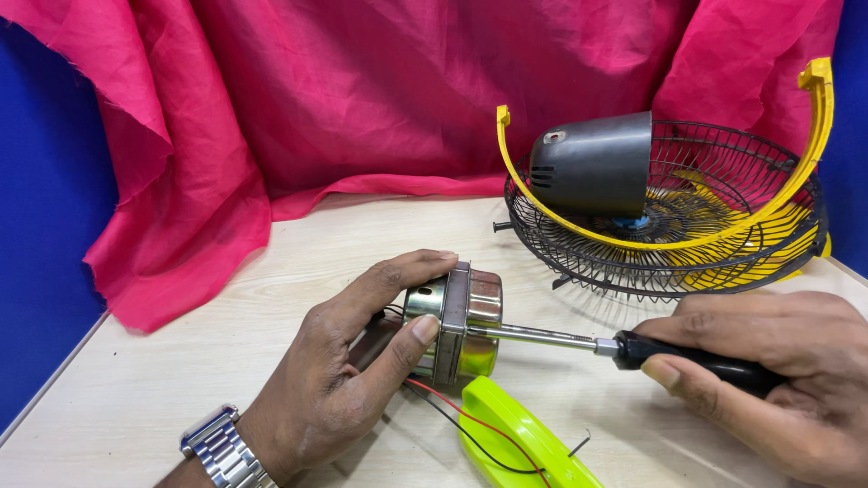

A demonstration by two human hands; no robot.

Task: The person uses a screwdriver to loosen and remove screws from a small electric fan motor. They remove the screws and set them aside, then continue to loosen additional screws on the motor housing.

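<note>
At frame centre, the left hand [348, 361] grips the small metal motor [459, 323] above the tabletop [136, 398]. From the right, the right hand [778, 380] holds a screwdriver [624, 348], its shaft running horizontally into the motor's face.

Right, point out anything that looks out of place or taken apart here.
The fan grille lies flat on the table with the grey motor cover resting loose on it. The left hand holds the bare motor, its red and black wires trailing free.
</note>
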